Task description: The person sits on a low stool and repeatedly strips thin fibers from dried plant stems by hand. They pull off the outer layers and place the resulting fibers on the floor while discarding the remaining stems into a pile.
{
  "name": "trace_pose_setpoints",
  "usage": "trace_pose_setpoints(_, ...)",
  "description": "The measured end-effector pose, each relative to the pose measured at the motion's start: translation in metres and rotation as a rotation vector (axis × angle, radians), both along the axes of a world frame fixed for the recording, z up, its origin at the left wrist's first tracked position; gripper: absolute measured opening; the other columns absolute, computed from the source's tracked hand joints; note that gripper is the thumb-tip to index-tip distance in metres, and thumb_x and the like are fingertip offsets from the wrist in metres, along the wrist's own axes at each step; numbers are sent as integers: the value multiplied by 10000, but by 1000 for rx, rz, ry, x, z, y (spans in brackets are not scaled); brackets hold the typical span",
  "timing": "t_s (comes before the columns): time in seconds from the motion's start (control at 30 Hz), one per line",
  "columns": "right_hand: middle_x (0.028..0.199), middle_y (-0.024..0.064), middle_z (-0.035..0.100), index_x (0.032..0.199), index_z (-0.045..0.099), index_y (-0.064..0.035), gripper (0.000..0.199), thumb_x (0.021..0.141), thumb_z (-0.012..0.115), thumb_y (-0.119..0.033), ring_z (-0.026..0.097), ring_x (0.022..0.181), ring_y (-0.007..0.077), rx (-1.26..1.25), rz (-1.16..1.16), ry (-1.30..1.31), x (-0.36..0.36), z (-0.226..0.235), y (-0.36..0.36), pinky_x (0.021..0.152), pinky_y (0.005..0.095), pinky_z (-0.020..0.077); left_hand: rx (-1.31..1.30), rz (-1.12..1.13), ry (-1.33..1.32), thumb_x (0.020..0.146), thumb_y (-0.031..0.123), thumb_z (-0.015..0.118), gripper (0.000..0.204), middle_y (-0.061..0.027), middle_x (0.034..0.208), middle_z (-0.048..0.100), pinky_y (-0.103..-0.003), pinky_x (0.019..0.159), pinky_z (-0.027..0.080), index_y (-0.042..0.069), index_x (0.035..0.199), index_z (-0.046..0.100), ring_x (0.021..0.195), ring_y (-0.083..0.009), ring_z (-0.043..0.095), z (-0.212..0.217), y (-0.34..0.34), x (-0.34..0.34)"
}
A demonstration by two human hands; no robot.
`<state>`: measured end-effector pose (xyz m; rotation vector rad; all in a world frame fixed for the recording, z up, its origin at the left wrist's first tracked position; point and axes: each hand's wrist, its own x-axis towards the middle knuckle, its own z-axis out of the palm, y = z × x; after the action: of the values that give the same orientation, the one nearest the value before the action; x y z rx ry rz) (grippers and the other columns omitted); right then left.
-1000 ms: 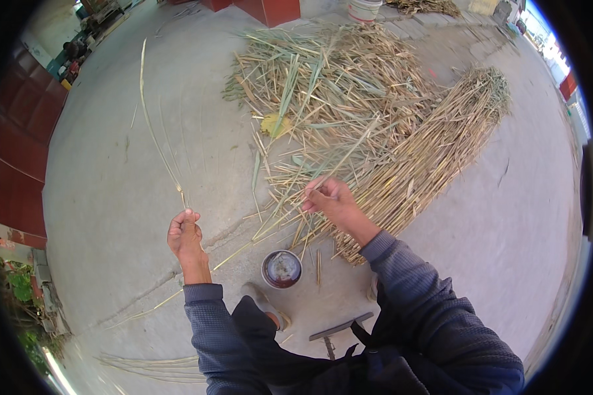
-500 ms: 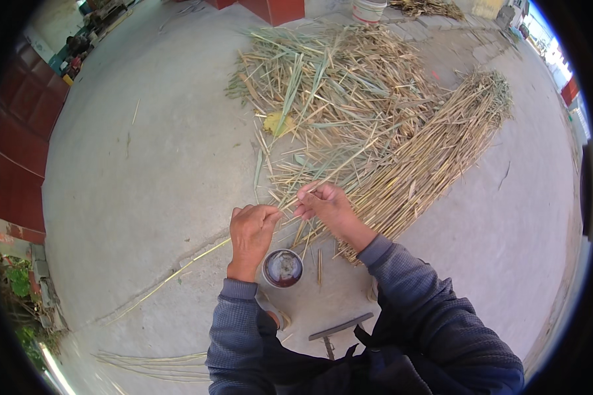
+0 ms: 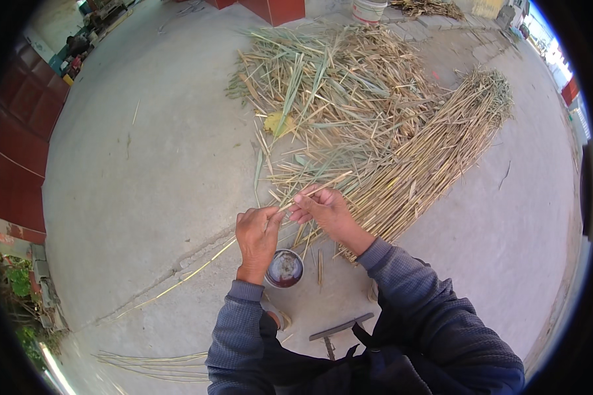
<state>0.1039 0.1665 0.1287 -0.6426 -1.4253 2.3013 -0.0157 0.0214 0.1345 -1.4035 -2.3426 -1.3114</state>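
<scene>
Holding a thin stalk aslant, near the straw bundle, pinched between thumb and fingertips of the left hand and, close beside, of the right hand. Likely to crease or split if bent sharply between the two pinches; likely to slip if gripped too lightly.

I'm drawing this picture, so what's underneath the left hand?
The left hand pinches a pale stalk. Lower down, grey floor shows around it, with a round tub nearby. Anything directly beneath the hand is covered, so I can't tell.
</scene>
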Motion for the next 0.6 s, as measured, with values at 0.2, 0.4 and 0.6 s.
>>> trace_pose_setpoints(0.2,950,134,736,1082,646,13,250,1022,631,-229,732,813,194,24,16,17,2,-2,-4,701,287,597,75,89,-79,763,113,839,165,-47,785,696,-352,733,466,74,846,701,705,-224,611,5,-4,4)
trace_pose_setpoints(0.4,961,161,731,1077,643,22,237,1019,637,-208,731,818,213,-21,-121,-185,3,-12,11,712,302,600,290,344,-599,816,117,820,203,-87,809,694,-351,692,487,26,917,669,774,-203,606,38,-35,-39)
trace_pose_setpoints(0.6,971,155,733,1068,649,11,214,1012,645,-196,733,833,214,-72,45,-30,3,-10,8,717,307,601,-118,325,317,825,214,798,278,-121,873,714,-412,834,474,35,1017,705,808,-292,657,27,-41,-55)
